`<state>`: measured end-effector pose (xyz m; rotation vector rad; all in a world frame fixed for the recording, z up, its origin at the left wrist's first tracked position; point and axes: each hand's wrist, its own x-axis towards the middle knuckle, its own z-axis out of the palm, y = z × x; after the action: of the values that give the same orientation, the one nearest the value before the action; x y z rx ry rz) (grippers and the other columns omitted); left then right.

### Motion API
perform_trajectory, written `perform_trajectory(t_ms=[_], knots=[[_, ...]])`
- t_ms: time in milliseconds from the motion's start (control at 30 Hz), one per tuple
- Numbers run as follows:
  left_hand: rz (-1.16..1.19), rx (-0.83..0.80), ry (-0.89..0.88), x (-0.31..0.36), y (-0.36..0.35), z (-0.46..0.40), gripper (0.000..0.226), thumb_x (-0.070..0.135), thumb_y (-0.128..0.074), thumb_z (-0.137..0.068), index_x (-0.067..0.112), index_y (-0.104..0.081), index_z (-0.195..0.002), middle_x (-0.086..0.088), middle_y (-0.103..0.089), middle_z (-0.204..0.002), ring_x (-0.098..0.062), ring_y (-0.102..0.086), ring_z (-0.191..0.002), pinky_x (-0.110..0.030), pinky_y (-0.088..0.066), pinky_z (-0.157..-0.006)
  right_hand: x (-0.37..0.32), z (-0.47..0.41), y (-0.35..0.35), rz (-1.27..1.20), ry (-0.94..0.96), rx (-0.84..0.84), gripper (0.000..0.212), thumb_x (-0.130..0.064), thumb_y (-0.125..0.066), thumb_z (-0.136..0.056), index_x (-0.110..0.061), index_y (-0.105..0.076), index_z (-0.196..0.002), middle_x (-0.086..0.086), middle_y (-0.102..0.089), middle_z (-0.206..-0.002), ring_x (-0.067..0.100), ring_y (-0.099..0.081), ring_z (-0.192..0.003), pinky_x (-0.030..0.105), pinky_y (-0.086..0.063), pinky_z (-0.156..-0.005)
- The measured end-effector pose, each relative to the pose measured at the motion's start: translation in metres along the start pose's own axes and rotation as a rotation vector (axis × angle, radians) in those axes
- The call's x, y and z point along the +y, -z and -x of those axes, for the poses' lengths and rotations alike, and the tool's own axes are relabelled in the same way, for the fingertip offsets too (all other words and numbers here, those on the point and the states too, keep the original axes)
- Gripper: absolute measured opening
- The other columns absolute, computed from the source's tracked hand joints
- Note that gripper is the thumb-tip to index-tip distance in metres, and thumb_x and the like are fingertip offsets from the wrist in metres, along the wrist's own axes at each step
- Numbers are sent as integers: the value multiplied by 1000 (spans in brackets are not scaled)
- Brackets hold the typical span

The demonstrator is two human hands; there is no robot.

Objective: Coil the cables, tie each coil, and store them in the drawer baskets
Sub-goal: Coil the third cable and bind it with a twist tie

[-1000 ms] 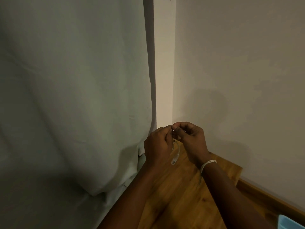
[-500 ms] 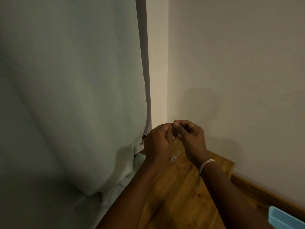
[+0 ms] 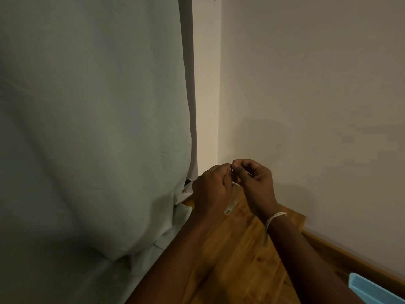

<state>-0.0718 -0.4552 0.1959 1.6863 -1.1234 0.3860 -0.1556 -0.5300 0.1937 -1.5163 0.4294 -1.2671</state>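
Observation:
My left hand [image 3: 213,187] and my right hand [image 3: 255,185] meet fingertip to fingertip above the wooden table top [image 3: 236,255], near the wall corner. Both pinch a thin cable between thumbs and fingers. Most of the cable is hidden inside my hands. A short pale end with a small white connector [image 3: 230,209] hangs down below my left hand, just above the wood. A white string band [image 3: 275,217] circles my right wrist.
A pale green curtain [image 3: 92,128] fills the left half and drapes down past the table's left edge. A beige wall [image 3: 306,106] stands right behind my hands. A light blue basket corner [image 3: 372,289] shows at the bottom right.
The view has shifted slightly, bringing more of the blue basket into sight. My hands stay pinched together on the cable, and the hanging connector has swung a little.

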Motion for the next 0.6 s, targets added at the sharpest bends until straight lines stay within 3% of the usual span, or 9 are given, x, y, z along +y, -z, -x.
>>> perform_trajectory(t_ms=[100, 367, 500, 600], knots=[[-29, -15, -17, -2, -2, 0, 26, 29, -53, -96, 11, -72, -97, -6, -74, -86, -19, -68, -74, -31, -56, -69, -2, 1, -1, 1, 13, -4, 12, -6, -61, -96, -2, -73, -98, 8, -73, -86, 10, -71, -74, 21, -58, -68], [-36, -13, -11, -6, -4, 1, 28, 31, -53, -96, 11, -73, -96, -5, -74, -84, -18, -67, -72, -27, -52, -67, 1, 2, -4, 26, 38, -34, 15, -7, -58, -98, -6, -73, -98, 6, -74, -86, 17, -72, -80, 24, -59, -72], [-59, -59, 2, -5, -1, 1, 28, 29, -51, -98, 12, -71, -104, -6, -74, -94, -19, -68, -83, -34, -57, -79, -1, -1, 3, -42, -40, -66, 12, -5, -64, -94, -3, -75, -97, 12, -74, -87, 21, -71, -78, 29, -60, -73], [-123, -165, 42, -9, 1, -1, 35, 34, -46, -98, 14, -66, -119, -5, -70, -111, -20, -65, -100, -37, -52, -93, -4, -5, 11, -52, -155, -131, 13, -7, -66, -92, 0, -75, -99, 9, -75, -86, 13, -69, -71, 28, -59, -72]])
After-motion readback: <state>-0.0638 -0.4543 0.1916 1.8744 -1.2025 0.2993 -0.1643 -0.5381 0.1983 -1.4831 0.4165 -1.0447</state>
